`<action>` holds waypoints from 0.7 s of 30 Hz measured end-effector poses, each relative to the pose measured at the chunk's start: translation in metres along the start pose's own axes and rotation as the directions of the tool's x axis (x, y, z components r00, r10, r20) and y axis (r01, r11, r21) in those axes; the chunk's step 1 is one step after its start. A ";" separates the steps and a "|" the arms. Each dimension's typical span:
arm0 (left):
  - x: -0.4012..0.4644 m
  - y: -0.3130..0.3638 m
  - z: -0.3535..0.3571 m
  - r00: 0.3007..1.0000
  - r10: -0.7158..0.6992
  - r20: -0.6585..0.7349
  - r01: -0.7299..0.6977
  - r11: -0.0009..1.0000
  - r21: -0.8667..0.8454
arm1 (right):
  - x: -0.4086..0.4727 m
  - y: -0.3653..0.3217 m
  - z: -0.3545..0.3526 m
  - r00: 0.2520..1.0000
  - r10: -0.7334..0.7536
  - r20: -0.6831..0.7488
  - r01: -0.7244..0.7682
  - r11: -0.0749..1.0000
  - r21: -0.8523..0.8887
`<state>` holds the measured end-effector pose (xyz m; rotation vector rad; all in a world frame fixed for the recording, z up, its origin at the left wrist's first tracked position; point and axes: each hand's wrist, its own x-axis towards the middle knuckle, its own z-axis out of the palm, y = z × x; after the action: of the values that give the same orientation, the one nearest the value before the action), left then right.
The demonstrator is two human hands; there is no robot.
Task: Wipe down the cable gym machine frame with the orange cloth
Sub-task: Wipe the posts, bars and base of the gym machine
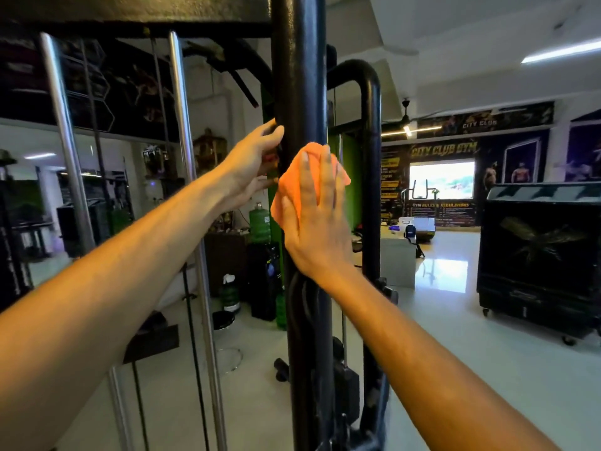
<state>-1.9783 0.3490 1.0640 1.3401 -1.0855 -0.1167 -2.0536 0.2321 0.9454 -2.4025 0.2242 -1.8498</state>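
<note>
1. Floor [455, 336]: pale, glossy tile, reflecting window light.
2. Cable machine upright post [300, 76]: stands on the floor at centre.
3. Large black cooler unit [536, 255]: on castors, at right.
4. Green water jugs [229, 297]: on the floor behind the post.
5. Black stool [224, 320]: just beside the jugs.

Showing two bare arms and nothing more of the person. Running in from the lower left of the frame, a long left forearm [113, 288], bare all the way to the wrist, with faint vein and tendon lines along it. Ending in the left hand [250, 164] at centre, also bare. Coming in from the lower right, the right forearm [422, 353], likewise bare. Showing, on the back of the right hand [313, 219] at centre, knuckles, tendon ridges and short-trimmed fingernails.
</note>
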 end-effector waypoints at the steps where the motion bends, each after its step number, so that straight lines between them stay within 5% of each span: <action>1: -0.001 -0.004 0.000 1.000 0.001 0.000 -0.001 1.000 -0.012 | -0.025 0.002 0.006 1.000 0.007 0.018 -0.007 1.000 0.005; 5: -0.008 -0.018 -0.001 1.000 -0.013 -0.004 0.012 1.000 -0.023 | -0.075 0.010 0.019 0.998 0.027 0.056 -0.026 1.000 -0.009; 12: -0.012 -0.028 0.001 0.999 -0.036 -0.015 0.035 0.999 -0.014 | -0.009 0.003 0.009 0.999 -0.008 -0.038 0.006 0.999 -0.053; 21: -0.036 -0.068 0.002 0.996 -0.049 0.073 0.053 0.998 -0.043 | -0.123 0.014 0.028 0.998 0.030 0.054 -0.024 0.995 -0.100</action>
<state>-1.9648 0.3498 0.9881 1.3325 -1.1028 -0.2268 -2.0582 0.2400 0.8186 -2.4989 0.3502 -1.7983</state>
